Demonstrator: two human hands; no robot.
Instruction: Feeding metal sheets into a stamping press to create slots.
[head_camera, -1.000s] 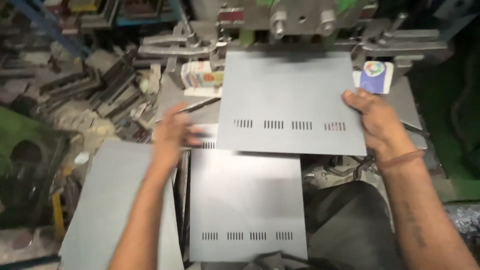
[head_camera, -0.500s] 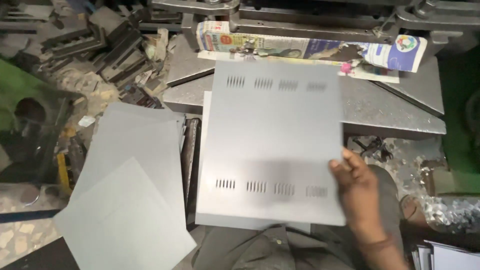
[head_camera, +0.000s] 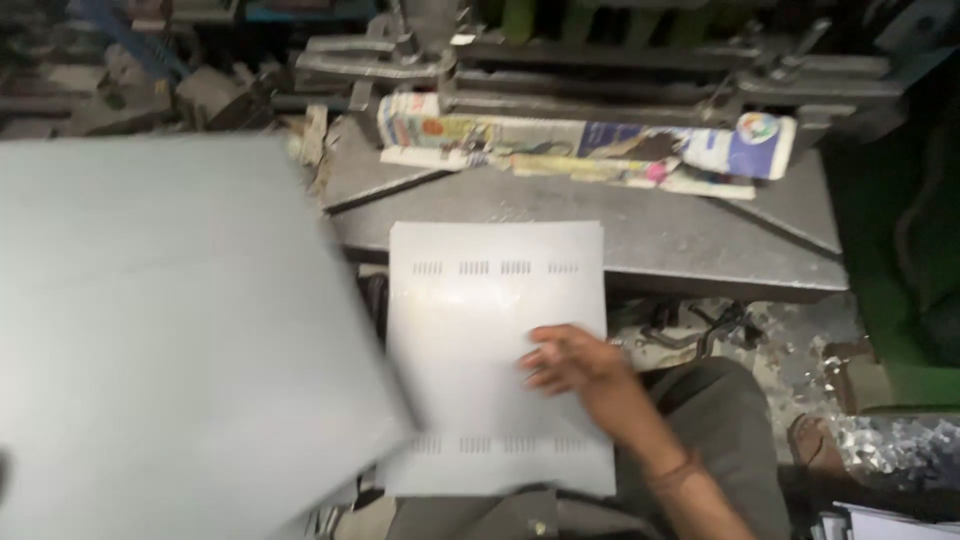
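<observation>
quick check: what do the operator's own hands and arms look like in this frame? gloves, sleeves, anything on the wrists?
Only the right hand shows: bare, no glove, fingers uncovered. The forearm is bare too, with no sleeve reaching it. A thin band circles the wrist. No watch, tape or markings are visible. The left hand is out of view, apart from a dark blur at the frame's lower left edge that cannot be identified.

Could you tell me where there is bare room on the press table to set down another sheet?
The grey table top is bare to the right of the slotted sheet, below the folded newspaper. Left is crowded: a blurred large sheet covers it. The right hand rests on the slotted sheet.
</observation>
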